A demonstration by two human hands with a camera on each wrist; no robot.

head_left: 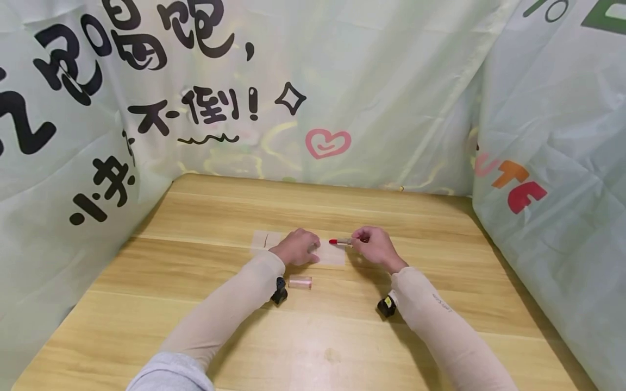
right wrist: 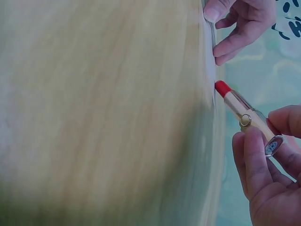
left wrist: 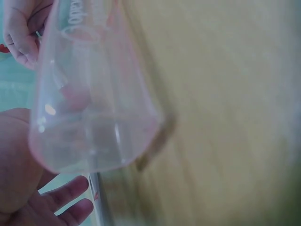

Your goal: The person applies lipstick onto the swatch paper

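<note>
My right hand point(head_left: 375, 244) pinches a lipstick point(right wrist: 244, 110) with a gold tube between thumb and fingers. Its red tip points left and lies at the surface of a pale, thin sheet point(head_left: 335, 256); whether it touches cannot be told. My left hand point(head_left: 297, 247) rests over the middle of that sheet with relaxed fingers, fingertips on it, hiding part of it. A thin dark line point(head_left: 266, 240) shows on the sheet's left part. Just below the left hand lies a clear pink lipstick cap point(head_left: 300, 282), large and close in the left wrist view.
A wooden table point(head_left: 332, 331) spreads under both hands. Pale printed cloths point(head_left: 391, 81) hang behind it and on both sides. Black wrist cameras point(head_left: 386, 307) sit under the sleeved wrists, the left one close to the cap.
</note>
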